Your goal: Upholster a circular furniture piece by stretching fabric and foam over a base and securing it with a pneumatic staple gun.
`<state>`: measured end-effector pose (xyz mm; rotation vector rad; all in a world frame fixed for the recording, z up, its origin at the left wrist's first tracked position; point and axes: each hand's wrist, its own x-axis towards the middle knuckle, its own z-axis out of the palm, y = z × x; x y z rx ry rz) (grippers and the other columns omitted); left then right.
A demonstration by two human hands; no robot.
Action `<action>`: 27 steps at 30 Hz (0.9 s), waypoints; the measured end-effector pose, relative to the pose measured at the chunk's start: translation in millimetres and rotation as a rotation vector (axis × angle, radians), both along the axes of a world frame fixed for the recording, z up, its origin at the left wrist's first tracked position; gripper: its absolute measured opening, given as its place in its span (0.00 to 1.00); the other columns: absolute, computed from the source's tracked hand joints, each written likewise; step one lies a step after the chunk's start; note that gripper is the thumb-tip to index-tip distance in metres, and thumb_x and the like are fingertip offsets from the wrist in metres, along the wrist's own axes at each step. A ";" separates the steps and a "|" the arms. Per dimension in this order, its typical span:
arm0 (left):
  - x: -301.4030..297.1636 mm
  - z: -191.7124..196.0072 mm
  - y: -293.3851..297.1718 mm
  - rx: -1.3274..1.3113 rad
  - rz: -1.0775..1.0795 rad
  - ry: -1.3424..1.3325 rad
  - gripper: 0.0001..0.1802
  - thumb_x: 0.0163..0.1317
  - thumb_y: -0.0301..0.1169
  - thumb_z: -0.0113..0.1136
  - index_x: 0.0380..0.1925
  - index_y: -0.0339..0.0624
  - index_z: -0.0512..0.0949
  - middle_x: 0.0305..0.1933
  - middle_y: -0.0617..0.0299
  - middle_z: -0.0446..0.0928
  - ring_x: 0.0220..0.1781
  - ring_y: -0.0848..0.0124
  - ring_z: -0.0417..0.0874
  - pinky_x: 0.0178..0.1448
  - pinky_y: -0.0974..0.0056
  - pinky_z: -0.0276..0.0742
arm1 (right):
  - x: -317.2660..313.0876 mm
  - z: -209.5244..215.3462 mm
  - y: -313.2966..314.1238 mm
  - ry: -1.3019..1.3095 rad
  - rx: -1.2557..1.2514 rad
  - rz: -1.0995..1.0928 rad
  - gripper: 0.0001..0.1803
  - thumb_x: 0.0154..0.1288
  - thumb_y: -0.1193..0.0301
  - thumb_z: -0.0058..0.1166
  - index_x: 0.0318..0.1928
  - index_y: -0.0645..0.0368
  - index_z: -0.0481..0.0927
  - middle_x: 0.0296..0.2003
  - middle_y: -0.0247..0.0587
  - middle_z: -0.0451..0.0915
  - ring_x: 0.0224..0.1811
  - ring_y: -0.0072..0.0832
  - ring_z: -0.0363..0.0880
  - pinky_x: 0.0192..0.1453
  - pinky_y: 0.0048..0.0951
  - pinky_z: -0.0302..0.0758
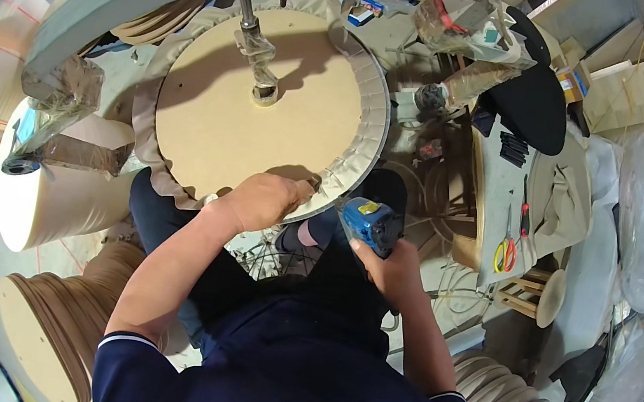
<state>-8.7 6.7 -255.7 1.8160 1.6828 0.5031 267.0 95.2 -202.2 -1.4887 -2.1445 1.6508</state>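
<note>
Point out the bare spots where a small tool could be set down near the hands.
The round board is bare between its central clamp post and pleated fabric rim. The left hand covers its near edge. The right side table, with scissors, is crowded.

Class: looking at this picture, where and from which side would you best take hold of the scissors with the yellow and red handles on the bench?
Grip the scissors by the handle loops, probably coming from the near edge of the bench: the loops lie at the end nearest the person, and the closed blades point away.

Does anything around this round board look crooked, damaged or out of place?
Nothing looks damaged. The beige fabric is pleated neatly along the round board's right edge, but on the left it bunches in loose ruffles. The left hand presses the near edge; the right hand holds a blue tool.
</note>
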 end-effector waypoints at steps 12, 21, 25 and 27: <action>3.2 -12.3 8.9 0.032 0.278 -0.064 0.13 0.69 0.41 0.62 0.36 0.42 0.79 0.30 0.51 0.82 0.36 0.48 0.84 0.43 0.49 0.79 | -28.3 11.3 -4.3 -0.024 0.151 0.190 0.21 0.67 0.58 0.66 0.44 0.66 0.85 0.30 0.51 0.87 0.33 0.31 0.86 0.42 0.35 0.78; 11.1 7.4 -1.8 0.158 0.386 -0.093 0.08 0.65 0.33 0.67 0.37 0.41 0.80 0.31 0.54 0.81 0.33 0.52 0.82 0.40 0.54 0.78 | -4.1 16.9 0.7 0.031 0.110 0.022 0.17 0.66 0.60 0.66 0.39 0.64 0.85 0.22 0.33 0.79 0.26 0.20 0.74 0.33 0.30 0.73; 23.2 21.1 4.0 0.434 0.368 0.097 0.09 0.57 0.31 0.72 0.36 0.44 0.84 0.31 0.59 0.80 0.34 0.55 0.82 0.41 0.55 0.77 | 4.9 14.1 0.4 0.072 0.093 -0.044 0.16 0.66 0.61 0.66 0.38 0.64 0.84 0.21 0.32 0.76 0.25 0.19 0.72 0.30 0.29 0.70; 28.2 23.0 6.0 0.473 0.291 0.124 0.09 0.54 0.31 0.73 0.35 0.45 0.85 0.32 0.60 0.79 0.36 0.57 0.82 0.43 0.56 0.76 | 7.7 12.9 0.5 0.085 0.082 -0.043 0.16 0.66 0.61 0.66 0.39 0.63 0.84 0.21 0.32 0.77 0.25 0.20 0.73 0.31 0.30 0.71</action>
